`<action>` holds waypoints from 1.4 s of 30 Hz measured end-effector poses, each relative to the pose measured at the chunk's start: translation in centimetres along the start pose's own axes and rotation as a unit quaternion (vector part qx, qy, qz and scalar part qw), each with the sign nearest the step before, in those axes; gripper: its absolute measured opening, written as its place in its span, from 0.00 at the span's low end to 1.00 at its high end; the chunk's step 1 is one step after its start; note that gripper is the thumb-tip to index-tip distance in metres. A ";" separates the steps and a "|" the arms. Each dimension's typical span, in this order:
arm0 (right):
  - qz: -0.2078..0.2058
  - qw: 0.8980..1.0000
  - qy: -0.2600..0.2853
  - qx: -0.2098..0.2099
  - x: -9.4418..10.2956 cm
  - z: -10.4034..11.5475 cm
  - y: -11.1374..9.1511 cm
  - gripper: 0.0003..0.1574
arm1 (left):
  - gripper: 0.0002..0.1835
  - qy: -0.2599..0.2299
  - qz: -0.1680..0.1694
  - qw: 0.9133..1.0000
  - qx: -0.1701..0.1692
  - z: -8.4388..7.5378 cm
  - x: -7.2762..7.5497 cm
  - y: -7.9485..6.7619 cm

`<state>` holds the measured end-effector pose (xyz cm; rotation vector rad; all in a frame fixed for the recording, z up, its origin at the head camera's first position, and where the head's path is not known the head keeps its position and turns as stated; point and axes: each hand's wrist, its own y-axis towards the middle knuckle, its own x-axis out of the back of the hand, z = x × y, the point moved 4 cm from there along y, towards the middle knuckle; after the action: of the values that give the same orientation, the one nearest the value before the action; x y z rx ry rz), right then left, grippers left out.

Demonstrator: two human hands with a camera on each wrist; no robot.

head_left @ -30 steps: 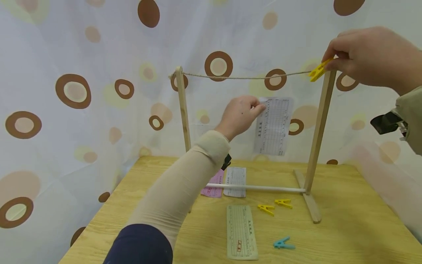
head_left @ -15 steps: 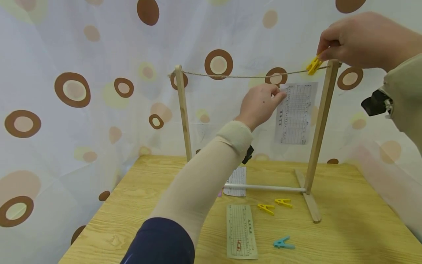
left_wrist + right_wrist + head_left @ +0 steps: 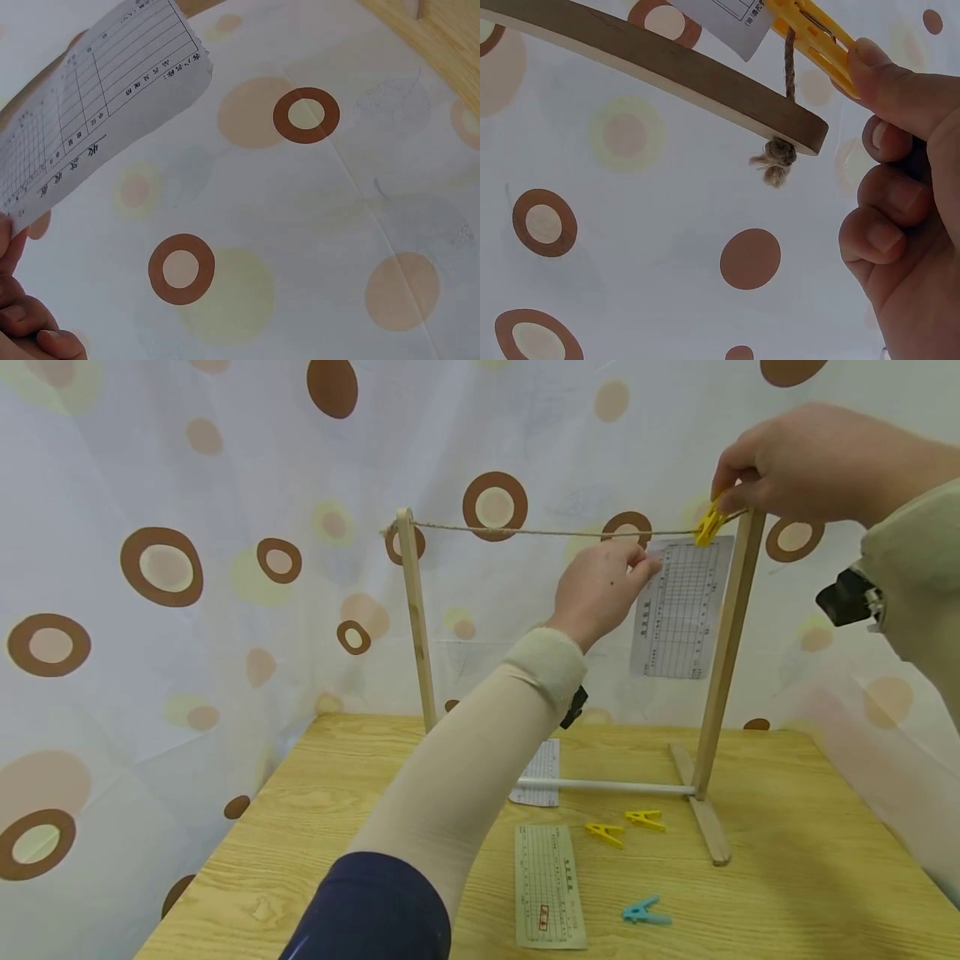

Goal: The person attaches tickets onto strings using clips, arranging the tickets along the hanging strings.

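Observation:
My left hand [image 3: 603,581] pinches the upper left corner of a white printed form [image 3: 678,610], which hangs down just below the rope [image 3: 540,532] near its right end. In the left wrist view the form [image 3: 97,105] stretches away from the fingertips. My right hand [image 3: 813,464] squeezes a yellow clothespin [image 3: 707,524] between thumb and fingers. The clothespin's nose sits at the rope and overlaps the form's top edge. Seen from the right wrist, the yellow clothespin [image 3: 817,41] lies across the rope [image 3: 790,67] beside the wooden post [image 3: 705,82].
The rope runs between a left post [image 3: 417,618] and a right post [image 3: 727,652], joined low by a white bar [image 3: 622,787]. On the table [image 3: 810,860] lie a green form [image 3: 547,885], a white form [image 3: 542,768], two yellow clothespins [image 3: 645,820] and a blue clothespin [image 3: 647,911].
My left hand has carried the white form right and up to the rope. My right hand has brought the yellow clothespin slightly left, over the form's top edge.

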<state>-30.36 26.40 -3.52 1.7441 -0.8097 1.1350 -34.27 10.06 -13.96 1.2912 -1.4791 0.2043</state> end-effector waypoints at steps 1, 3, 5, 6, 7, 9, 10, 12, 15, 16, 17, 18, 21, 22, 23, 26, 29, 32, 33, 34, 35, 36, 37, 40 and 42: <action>0.007 1.000 -0.003 -0.003 -0.1 0.0 0.1 0.11 | 0.14 -0.003 0.002 1.000 0.002 0.0 0.0 0.0; 0.026 1.000 -0.006 -0.008 -0.2 0.0 0.2 0.15 | 0.13 -0.008 0.006 1.000 0.005 -0.1 -0.1 0.0; 0.040 0.999 -0.011 -0.013 -0.4 0.1 0.3 0.18 | 0.13 -0.014 0.012 1.000 0.007 -0.1 -0.1 0.1; 0.046 0.999 -0.012 -0.016 -0.4 0.2 0.3 0.20 | 0.13 -0.017 0.015 1.000 0.008 -0.1 -0.2 0.1; 0.052 0.998 -0.013 -0.017 -0.4 0.3 0.3 0.21 | 0.13 -0.020 0.017 1.000 0.009 -0.2 -0.2 0.1; 0.062 0.998 -0.012 -0.021 -0.5 0.4 0.2 0.24 | 0.13 -0.025 0.021 0.999 0.010 -0.2 -0.3 0.1; 0.062 0.998 -0.014 -0.021 -0.5 0.4 0.1 0.25 | 0.13 -0.026 0.023 0.999 0.010 -0.2 -0.3 0.1; 0.066 0.998 -0.011 -0.020 -0.6 0.6 -0.1 0.27 | 0.13 -0.029 0.026 0.999 0.009 -0.1 -0.3 0.2; 0.056 0.998 -0.017 -0.008 -0.7 0.8 -0.4 0.28 | 0.13 -0.033 0.029 0.999 0.004 0.0 -0.4 0.2; 0.051 0.999 -0.019 -0.003 -0.7 0.8 -0.5 0.28 | 0.13 -0.034 0.030 0.999 0.002 0.0 -0.5 0.2; 0.045 0.999 -0.021 0.002 -0.8 0.8 -0.5 0.28 | 0.13 -0.033 0.031 0.999 0.000 0.0 -0.5 0.2; 0.043 0.999 -0.021 0.003 -0.9 0.8 -0.6 0.29 | 0.13 -0.033 0.031 0.999 -0.001 0.0 -0.5 0.1; 0.032 0.999 -0.021 0.009 -1.2 0.9 -0.7 0.31 | 0.13 -0.028 0.032 0.999 -0.005 0.1 -0.5 0.0; 0.029 0.999 -0.021 0.011 -1.2 1.0 -0.8 0.33 | 0.13 -0.027 0.031 0.999 -0.004 0.2 -0.5 -0.1; 0.024 0.999 -0.022 0.013 -1.3 1.1 -0.9 0.34 | 0.13 -0.027 0.030 0.999 -0.003 0.2 -0.4 -0.1; 0.008 1.000 -0.022 0.016 -1.2 1.5 -1.3 0.38 | 0.15 -0.030 0.032 0.999 -0.001 0.4 -0.4 -0.2; -0.013 1.000 -0.019 0.015 -1.1 1.7 -1.7 0.41 | 0.17 -0.033 0.033 0.999 -0.001 0.6 -0.3 -0.3; -0.038 0.999 -0.019 0.013 -1.0 1.9 -2.2 0.41 | 0.18 -0.031 0.036 0.999 -0.003 0.9 -0.4 -0.3; -0.047 0.999 -0.020 0.015 -1.0 2.0 -2.4 0.41 | 0.19 -0.031 0.038 0.999 -0.004 1.0 -0.4 -0.4; -0.057 0.998 -0.019 0.016 -1.1 2.1 -2.6 0.41 | 0.19 -0.032 0.040 0.999 -0.002 1.2 -0.4 -0.4; -0.067 0.997 -0.020 0.018 -1.1 2.1 -2.8 0.41 | 0.20 -0.034 0.042 0.999 -0.001 1.3 -0.4 -0.5; -0.075 0.997 -0.020 0.019 -1.1 2.2 -2.9 0.41 | 0.20 -0.036 0.044 0.998 -0.001 1.4 -0.5 -0.6; -0.083 0.996 -0.020 0.022 -1.1 2.3 -3.1 0.42 | 0.21 -0.039 0.047 0.998 0.000 1.6 -0.5 -0.6; -0.100 0.995 -0.018 0.024 -1.3 2.5 -3.5 0.44 | 0.22 -0.045 0.054 0.998 -0.002 2.0 -0.5 -0.9; -0.108 0.994 -0.016 0.025 -1.4 2.6 -3.8 0.46 | 0.23 -0.046 0.058 0.997 -0.005 2.3 -0.4 -1.2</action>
<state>-26.68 25.68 -6.52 1.8459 -0.5983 0.9932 -34.82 8.22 -15.70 1.2203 -1.6348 0.2148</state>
